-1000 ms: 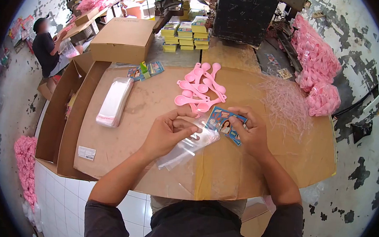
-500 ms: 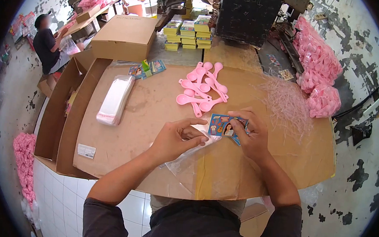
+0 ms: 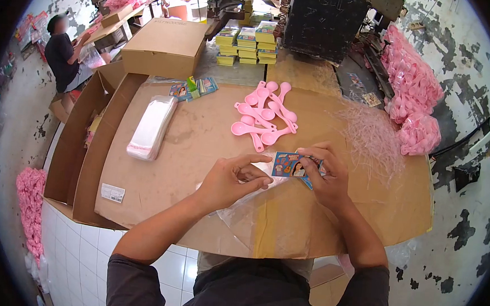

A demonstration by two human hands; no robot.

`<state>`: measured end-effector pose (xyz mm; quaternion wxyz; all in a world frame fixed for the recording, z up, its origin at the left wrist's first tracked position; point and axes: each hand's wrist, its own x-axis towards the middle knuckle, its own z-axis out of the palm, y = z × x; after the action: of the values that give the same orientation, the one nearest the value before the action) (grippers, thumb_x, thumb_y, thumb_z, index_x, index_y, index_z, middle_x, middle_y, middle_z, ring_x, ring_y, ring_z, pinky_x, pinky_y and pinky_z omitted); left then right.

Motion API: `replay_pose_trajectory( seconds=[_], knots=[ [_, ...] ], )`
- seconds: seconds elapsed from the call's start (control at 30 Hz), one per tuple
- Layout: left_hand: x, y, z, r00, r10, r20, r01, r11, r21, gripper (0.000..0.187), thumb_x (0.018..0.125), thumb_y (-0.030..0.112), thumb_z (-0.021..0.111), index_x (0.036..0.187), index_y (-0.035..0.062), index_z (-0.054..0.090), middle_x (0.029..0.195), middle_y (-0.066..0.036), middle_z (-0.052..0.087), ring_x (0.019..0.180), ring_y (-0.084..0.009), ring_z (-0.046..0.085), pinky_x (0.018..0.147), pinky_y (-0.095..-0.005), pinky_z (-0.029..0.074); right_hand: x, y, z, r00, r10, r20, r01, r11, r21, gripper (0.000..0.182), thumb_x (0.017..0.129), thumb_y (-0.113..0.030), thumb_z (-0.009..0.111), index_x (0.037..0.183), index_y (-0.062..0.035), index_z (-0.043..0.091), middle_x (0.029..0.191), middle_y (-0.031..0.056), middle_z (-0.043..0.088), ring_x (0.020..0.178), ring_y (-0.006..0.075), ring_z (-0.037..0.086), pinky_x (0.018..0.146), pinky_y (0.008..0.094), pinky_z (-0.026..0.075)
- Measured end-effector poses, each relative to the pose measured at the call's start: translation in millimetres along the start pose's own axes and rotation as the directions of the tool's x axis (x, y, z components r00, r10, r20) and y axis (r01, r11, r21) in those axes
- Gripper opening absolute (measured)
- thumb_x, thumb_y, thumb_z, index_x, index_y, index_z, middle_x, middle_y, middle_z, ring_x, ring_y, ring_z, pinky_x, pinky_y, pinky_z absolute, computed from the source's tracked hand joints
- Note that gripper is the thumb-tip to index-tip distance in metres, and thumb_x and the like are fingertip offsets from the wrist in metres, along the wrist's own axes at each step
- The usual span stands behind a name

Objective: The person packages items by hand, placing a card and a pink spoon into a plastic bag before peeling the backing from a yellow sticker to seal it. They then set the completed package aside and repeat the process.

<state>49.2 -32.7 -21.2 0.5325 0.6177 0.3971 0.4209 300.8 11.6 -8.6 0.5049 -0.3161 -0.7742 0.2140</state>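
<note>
Right hand (image 3: 324, 173) pinches the blue printed card (image 3: 286, 165) above the bench (image 3: 364, 216); left hand (image 3: 229, 181) has thumb and index parted. Best grip 1 edge lightly, keeping the card unbent.

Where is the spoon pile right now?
In the head view, the spoon pile lies just above centre, beyond the left hand and held card, right of the bag stack.

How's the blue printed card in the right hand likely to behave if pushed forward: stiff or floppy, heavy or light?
The blue printed card is probably fairly stiff, as it juts from the right hand without visible sag. It looks thin, so likely light. Another blue edge shows below, so pieces might slide apart.
</note>
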Motion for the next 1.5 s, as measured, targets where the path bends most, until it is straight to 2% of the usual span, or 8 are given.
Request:
replay_pose_trajectory(
  seconds=[0.53, 0.63, 0.67, 0.73, 0.83, 0.93, 1.33, 1.5],
  knots=[
    [1, -1, 2, 0.999, 0.036, -0.007, -0.035, 0.986, 0.161, 0.044, 0.095, 0.003, 0.074, 0.137, 0.0002, 0.061, 0.098, -0.009, 0.078, 0.089, -0.0083, 0.07, 0.079, -0.0255, 0.057, 1, -12, 2, 0.936, 0.034, 0.35, -0.021, 0.999, -0.041, 0.019, 0.094, -0.005, 0.072, 0.114, -0.0039, 0.074, 0.097, 0.0066, 0.069, 0.077, 0.0142, 0.063, 0.067, 0.0282, 0.051],
    [1, 1, 0, 0.999, -0.009, -0.034, 0.013, 0.992, 0.123, 0.042, 0.096, 0.002, 0.072, 0.136, -0.0007, 0.06, 0.099, -0.009, 0.077, 0.088, -0.0077, 0.069, 0.078, -0.0246, 0.056, -2, -6, 2, 0.834, 0.434, 0.34, -0.544, 0.75, 0.378, 0.02, 0.096, -0.007, 0.071, 0.115, -0.0006, 0.072, 0.093, 0.0033, 0.069, 0.075, 0.0092, 0.061, 0.065, 0.0269, 0.049],
    [2, 3, 0, 0.999, -0.026, -0.043, 0.031, 0.994, 0.108, 0.041, 0.096, 0.002, 0.072, 0.136, -0.0011, 0.06, 0.099, -0.009, 0.077, 0.087, -0.0076, 0.069, 0.078, -0.0243, 0.056, -5, 2, -2, 0.82, 0.439, 0.367, -0.551, 0.778, 0.302, 0.019, 0.096, -0.007, 0.071, 0.114, 0.0002, 0.072, 0.093, 0.003, 0.069, 0.076, 0.0084, 0.061, 0.066, 0.0265, 0.05],
    [3, -2, 0, 0.997, 0.027, -0.066, -0.025, 0.999, 0.034, 0.041, 0.097, 0.001, 0.071, 0.136, -0.0021, 0.06, 0.1, -0.01, 0.076, 0.088, -0.0083, 0.07, 0.077, -0.024, 0.056, -4, 16, -11, 0.79, 0.447, 0.419, -0.544, 0.827, 0.144, 0.019, 0.097, -0.006, 0.07, 0.113, 0.002, 0.071, 0.093, 0.0024, 0.07, 0.077, 0.0067, 0.062, 0.067, 0.0258, 0.05],
    [5, -8, -1, 0.996, 0.006, -0.086, -0.012, 0.998, -0.062, 0.04, 0.097, 0.001, 0.071, 0.135, -0.003, 0.06, 0.103, -0.012, 0.076, 0.09, -0.011, 0.071, 0.078, -0.0241, 0.057, -5, 16, -7, 0.896, 0.382, 0.227, -0.418, 0.898, 0.136, 0.016, 0.098, -0.006, 0.069, 0.111, 0.0024, 0.07, 0.094, 0.004, 0.071, 0.079, 0.0074, 0.065, 0.069, 0.026, 0.053],
    [4, -6, -2, 0.995, -0.049, -0.083, 0.041, 0.995, -0.096, 0.041, 0.096, 0.001, 0.071, 0.135, -0.0034, 0.059, 0.105, -0.014, 0.076, 0.091, -0.0144, 0.073, 0.078, -0.025, 0.057, -5, 16, -3, 0.895, 0.432, 0.111, -0.441, 0.819, 0.368, 0.013, 0.099, -0.004, 0.068, 0.11, 0.0022, 0.07, 0.096, 0.0051, 0.072, 0.085, 0.0081, 0.067, 0.073, 0.026, 0.054],
    [5, -6, 0, 0.993, -0.043, -0.107, 0.034, 0.996, -0.081, 0.043, 0.094, 0.0, 0.074, 0.135, -0.003, 0.059, 0.107, -0.015, 0.076, 0.091, -0.0167, 0.074, 0.078, -0.0258, 0.059, -8, 13, -2, 0.919, 0.38, 0.11, -0.388, 0.813, 0.434, 0.014, 0.098, -0.002, 0.068, 0.111, 0.0015, 0.07, 0.099, 0.0041, 0.072, 0.089, 0.0083, 0.067, 0.075, 0.0256, 0.053],
    [4, -6, -1, 0.994, -0.017, -0.106, 0.017, 1.0, 0.001, 0.047, 0.093, -0.001, 0.074, 0.137, -0.002, 0.057, 0.107, -0.015, 0.077, 0.094, -0.0158, 0.074, 0.081, -0.0264, 0.059, -1, 11, -13, 0.948, 0.237, 0.214, -0.265, 0.957, 0.114, 0.012, 0.093, -0.001, 0.071, 0.105, 0.0001, 0.073, 0.094, 0.0059, 0.071, 0.08, 0.0114, 0.065, 0.069, 0.027, 0.051]
  ],
)
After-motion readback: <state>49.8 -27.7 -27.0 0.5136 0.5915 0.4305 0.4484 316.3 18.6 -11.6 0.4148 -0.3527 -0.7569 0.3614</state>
